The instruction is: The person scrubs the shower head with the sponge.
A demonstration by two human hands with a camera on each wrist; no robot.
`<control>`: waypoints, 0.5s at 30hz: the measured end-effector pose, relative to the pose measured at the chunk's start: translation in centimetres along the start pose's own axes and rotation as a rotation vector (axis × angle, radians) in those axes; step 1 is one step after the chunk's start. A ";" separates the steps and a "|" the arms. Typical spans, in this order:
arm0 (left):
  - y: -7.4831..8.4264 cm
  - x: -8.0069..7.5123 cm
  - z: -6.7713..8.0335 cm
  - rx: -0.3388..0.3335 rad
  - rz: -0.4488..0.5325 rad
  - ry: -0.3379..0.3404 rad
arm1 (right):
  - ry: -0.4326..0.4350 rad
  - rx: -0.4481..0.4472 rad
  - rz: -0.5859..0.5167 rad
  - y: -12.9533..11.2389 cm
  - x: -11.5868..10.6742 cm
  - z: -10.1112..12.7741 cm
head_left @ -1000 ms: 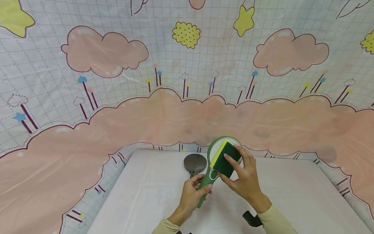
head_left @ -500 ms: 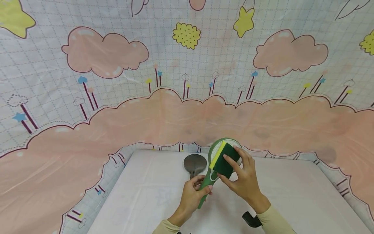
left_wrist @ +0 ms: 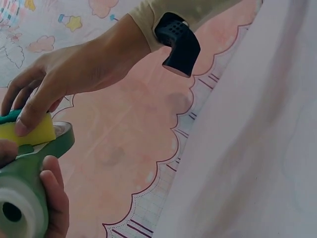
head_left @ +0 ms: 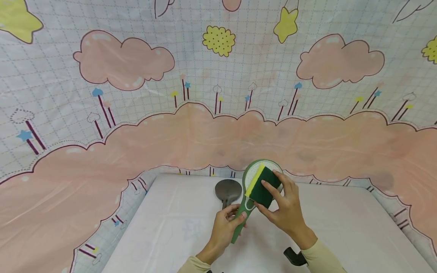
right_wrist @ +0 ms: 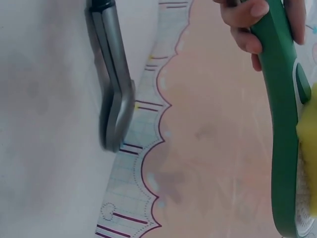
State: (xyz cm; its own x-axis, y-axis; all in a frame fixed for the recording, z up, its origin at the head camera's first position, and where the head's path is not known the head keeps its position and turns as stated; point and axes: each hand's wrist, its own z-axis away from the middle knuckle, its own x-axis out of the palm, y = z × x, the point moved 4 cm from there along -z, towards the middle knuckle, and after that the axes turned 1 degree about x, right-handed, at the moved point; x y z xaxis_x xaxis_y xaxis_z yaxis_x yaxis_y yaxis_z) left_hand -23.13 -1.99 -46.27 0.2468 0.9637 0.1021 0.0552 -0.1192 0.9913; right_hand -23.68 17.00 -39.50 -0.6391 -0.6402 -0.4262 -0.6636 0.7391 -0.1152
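Observation:
My left hand (head_left: 222, 229) grips the handle of a green handheld shower head (head_left: 244, 209), which is raised and tilted, its white spray face toward the head camera. With its fingers and thumb, my right hand (head_left: 289, 212) holds a sponge (head_left: 262, 186) against that face. The sponge's yellow side (left_wrist: 40, 133) lies toward the spray plate, and its dark green scouring side faces outward. Part of the spray face is covered by the sponge. In the left wrist view, a round hole shows at the near end of the shower head's handle (left_wrist: 22, 191).
A second, dark grey shower head (head_left: 228, 190) lies on the white table (head_left: 177, 223), left of the green one; its length shows in the right wrist view (right_wrist: 114, 69). A black wrist mount (head_left: 294, 256) sits at the right sleeve. Cloud-printed cloth (head_left: 218, 144) hangs behind the table.

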 end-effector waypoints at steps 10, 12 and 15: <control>0.1 -0.4 -0.2 -0.041 0.059 0.064 | -0.045 -0.027 0.011 -0.5 0.1 0.5; 0.2 -0.5 -0.2 -0.038 0.059 0.066 | -0.047 -0.024 0.015 -0.6 0.1 0.7; 0.2 -0.5 -0.3 -0.031 0.053 0.065 | -0.045 -0.023 0.016 -0.7 0.1 0.9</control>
State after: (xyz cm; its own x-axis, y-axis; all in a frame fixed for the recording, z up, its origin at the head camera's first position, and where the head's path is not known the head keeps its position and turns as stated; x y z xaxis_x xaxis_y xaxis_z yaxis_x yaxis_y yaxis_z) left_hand -23.48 -2.42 -46.07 0.1855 0.9697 0.1588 0.0136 -0.1642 0.9863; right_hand -22.90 16.63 -40.29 -0.6319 -0.6177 -0.4681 -0.6626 0.7439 -0.0873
